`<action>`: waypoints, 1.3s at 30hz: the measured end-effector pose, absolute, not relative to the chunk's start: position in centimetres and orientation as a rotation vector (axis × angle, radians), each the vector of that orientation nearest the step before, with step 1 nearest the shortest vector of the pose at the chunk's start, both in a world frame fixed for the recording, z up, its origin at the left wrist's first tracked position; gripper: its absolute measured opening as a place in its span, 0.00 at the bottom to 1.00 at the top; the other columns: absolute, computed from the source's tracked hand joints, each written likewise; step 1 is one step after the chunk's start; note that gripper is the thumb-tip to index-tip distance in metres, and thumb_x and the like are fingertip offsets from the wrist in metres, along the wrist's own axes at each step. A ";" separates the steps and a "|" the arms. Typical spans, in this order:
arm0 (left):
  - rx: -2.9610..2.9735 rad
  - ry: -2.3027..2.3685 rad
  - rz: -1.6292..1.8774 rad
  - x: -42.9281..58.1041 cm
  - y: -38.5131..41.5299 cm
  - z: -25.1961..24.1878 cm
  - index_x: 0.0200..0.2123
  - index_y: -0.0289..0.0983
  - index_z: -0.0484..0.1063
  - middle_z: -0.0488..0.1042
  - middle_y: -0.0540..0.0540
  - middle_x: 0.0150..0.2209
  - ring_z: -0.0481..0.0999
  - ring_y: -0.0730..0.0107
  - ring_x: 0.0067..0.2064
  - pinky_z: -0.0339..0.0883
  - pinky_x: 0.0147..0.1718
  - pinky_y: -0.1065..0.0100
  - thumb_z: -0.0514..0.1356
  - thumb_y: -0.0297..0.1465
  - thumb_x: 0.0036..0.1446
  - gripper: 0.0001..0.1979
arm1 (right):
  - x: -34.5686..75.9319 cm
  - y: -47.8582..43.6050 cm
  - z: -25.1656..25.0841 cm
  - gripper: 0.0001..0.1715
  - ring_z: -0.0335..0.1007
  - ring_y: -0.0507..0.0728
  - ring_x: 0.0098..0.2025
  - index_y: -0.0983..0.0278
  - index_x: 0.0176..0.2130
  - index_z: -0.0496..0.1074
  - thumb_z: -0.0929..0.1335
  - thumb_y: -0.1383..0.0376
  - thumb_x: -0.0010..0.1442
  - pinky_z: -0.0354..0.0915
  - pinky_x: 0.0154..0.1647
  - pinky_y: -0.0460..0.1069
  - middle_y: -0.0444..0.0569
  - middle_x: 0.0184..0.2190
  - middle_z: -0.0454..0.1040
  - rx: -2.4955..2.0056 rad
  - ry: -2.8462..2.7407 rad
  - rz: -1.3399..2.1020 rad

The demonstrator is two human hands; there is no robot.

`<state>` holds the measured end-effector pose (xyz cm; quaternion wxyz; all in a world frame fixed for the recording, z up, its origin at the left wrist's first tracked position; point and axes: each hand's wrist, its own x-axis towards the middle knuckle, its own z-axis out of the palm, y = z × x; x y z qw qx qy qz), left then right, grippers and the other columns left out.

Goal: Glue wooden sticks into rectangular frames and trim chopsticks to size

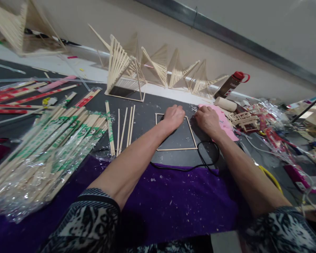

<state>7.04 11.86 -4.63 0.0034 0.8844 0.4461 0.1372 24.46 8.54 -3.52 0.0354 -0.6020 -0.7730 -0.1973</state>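
A square frame of thin wooden sticks [192,135] lies flat on the dark table. My left hand [173,117] rests curled on the frame's far edge, fingers closed against it. Just to the right, my right hand [207,119] is closed at the frame's far right corner, beside a pink sheet [228,128]. What either hand grips is hidden under the knuckles. Three loose sticks [125,130] lie left of the frame.
Wrapped chopstick bundles [50,147] pile at the left. Twisted stick structures [123,70] line the back wall, with a red-capped glue bottle [230,84] and wooden roller [225,104]. A black cable [200,163] loops across the purple cloth [173,200]. Clutter fills the right.
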 end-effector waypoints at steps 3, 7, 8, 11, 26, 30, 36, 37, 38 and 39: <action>2.768 1.385 0.436 7.0 11.9 -4.6 0.40 0.31 0.74 0.71 0.37 0.38 0.68 0.61 0.45 0.62 0.37 0.67 0.48 0.23 0.57 0.15 | 24.2 8.4 -3.0 0.15 0.61 0.60 0.41 0.64 0.38 0.74 0.60 0.65 0.58 0.55 0.39 0.52 0.54 0.39 0.70 -1.807 -2.328 -0.565; 2.762 1.393 0.462 7.1 11.9 -4.8 0.41 0.31 0.74 0.71 0.37 0.39 0.67 0.60 0.45 0.62 0.38 0.66 0.48 0.23 0.57 0.15 | 23.8 6.9 -3.2 0.11 0.64 0.56 0.38 0.62 0.34 0.75 0.63 0.66 0.54 0.56 0.37 0.49 0.50 0.35 0.72 -1.712 -2.460 -0.299; 2.763 1.395 0.462 7.1 12.0 -4.8 0.41 0.31 0.74 0.71 0.37 0.39 0.67 0.60 0.45 0.62 0.38 0.66 0.48 0.23 0.57 0.15 | 23.8 6.7 -3.3 0.11 0.65 0.55 0.37 0.62 0.33 0.75 0.63 0.66 0.54 0.57 0.36 0.48 0.49 0.34 0.72 -1.695 -2.479 -0.243; 2.773 1.387 0.462 7.1 12.0 -5.0 0.41 0.31 0.73 0.71 0.37 0.39 0.67 0.60 0.45 0.62 0.38 0.66 0.48 0.23 0.57 0.15 | 24.1 6.3 -3.7 0.11 0.66 0.54 0.36 0.63 0.35 0.75 0.64 0.67 0.52 0.57 0.35 0.47 0.49 0.35 0.72 -1.639 -2.494 -0.145; 2.803 1.382 0.444 7.1 12.1 -4.9 0.39 0.30 0.74 0.71 0.37 0.38 0.67 0.59 0.44 0.62 0.36 0.66 0.48 0.23 0.57 0.15 | 23.7 10.0 -4.3 0.16 0.62 0.61 0.40 0.69 0.37 0.73 0.58 0.69 0.59 0.52 0.38 0.53 0.60 0.37 0.71 -1.889 -2.489 -0.662; 2.815 1.388 0.429 7.1 12.1 -4.9 0.38 0.30 0.74 0.71 0.37 0.38 0.67 0.59 0.44 0.62 0.35 0.66 0.47 0.23 0.56 0.16 | 24.4 12.5 -3.8 0.17 0.62 0.64 0.41 0.70 0.36 0.75 0.58 0.72 0.57 0.50 0.40 0.56 0.62 0.36 0.71 -1.938 -2.427 -0.713; 2.790 1.400 0.374 7.0 12.0 -4.5 0.38 0.31 0.74 0.71 0.38 0.38 0.67 0.61 0.44 0.60 0.34 0.68 0.48 0.23 0.56 0.15 | 25.6 13.3 -1.8 0.18 0.62 0.65 0.43 0.67 0.41 0.73 0.58 0.70 0.59 0.52 0.41 0.57 0.61 0.39 0.71 -1.989 -2.115 -0.673; 2.788 1.399 0.370 6.9 12.0 -4.5 0.39 0.31 0.74 0.71 0.39 0.38 0.67 0.62 0.43 0.60 0.34 0.68 0.47 0.23 0.57 0.15 | 25.7 12.9 -1.4 0.18 0.63 0.64 0.43 0.66 0.42 0.73 0.57 0.69 0.60 0.53 0.40 0.56 0.60 0.40 0.71 -2.014 -2.035 -0.645; 2.788 1.396 0.368 6.9 12.0 -4.4 0.39 0.31 0.74 0.71 0.39 0.38 0.67 0.62 0.43 0.60 0.34 0.68 0.47 0.23 0.57 0.15 | 25.7 12.2 -1.2 0.19 0.64 0.63 0.41 0.65 0.43 0.72 0.57 0.66 0.60 0.54 0.39 0.55 0.59 0.39 0.72 -2.044 -1.962 -0.602; 2.788 1.395 0.369 6.9 12.0 -4.4 0.38 0.31 0.74 0.71 0.39 0.38 0.67 0.62 0.43 0.60 0.34 0.68 0.47 0.23 0.57 0.15 | 25.7 11.3 -1.1 0.19 0.65 0.62 0.40 0.64 0.42 0.73 0.57 0.64 0.61 0.55 0.37 0.53 0.57 0.38 0.73 -2.073 -1.902 -0.550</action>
